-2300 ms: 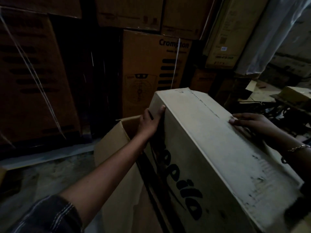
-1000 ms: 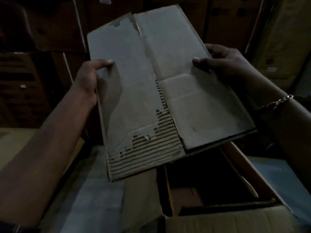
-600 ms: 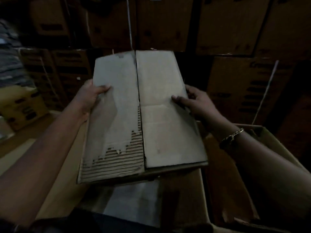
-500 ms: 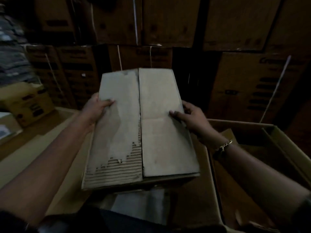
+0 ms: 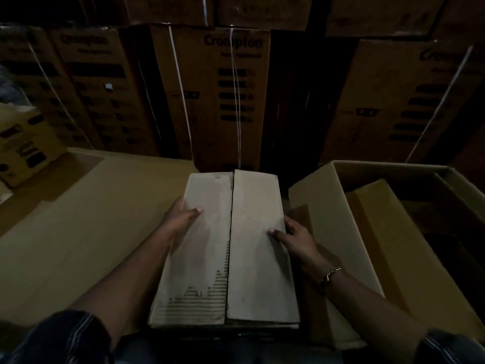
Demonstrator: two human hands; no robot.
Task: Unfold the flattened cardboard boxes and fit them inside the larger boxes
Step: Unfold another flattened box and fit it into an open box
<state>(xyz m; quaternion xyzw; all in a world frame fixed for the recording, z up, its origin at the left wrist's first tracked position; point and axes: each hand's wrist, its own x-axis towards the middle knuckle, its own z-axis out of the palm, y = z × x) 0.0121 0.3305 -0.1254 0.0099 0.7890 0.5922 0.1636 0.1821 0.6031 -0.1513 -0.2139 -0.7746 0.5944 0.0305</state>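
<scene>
Head view: I grip the pale box (image 5: 252,253) by its two long edges, left hand (image 5: 181,219) on the left edge and right hand (image 5: 296,237) on the right. My fingers (image 5: 275,233) are narrow, clamped round the cardboard, with one digit of each hand lying on the top face and the rest hidden beneath. Its two flaps meet at a seam down the middle.

A moment ago I held it higher and tipped up towards me. Now it sits low and nearly level in front of me, just left of the large box (image 5: 328,195), which stands open with another carton (image 5: 380,232) already inside. A flat sheet (image 5: 78,219) lies to my left and stacked cartons (image 5: 223,88) rise behind.

I judge the box is formed and lowered, so what remains is carrying it right and dropping it into the open one.
</scene>
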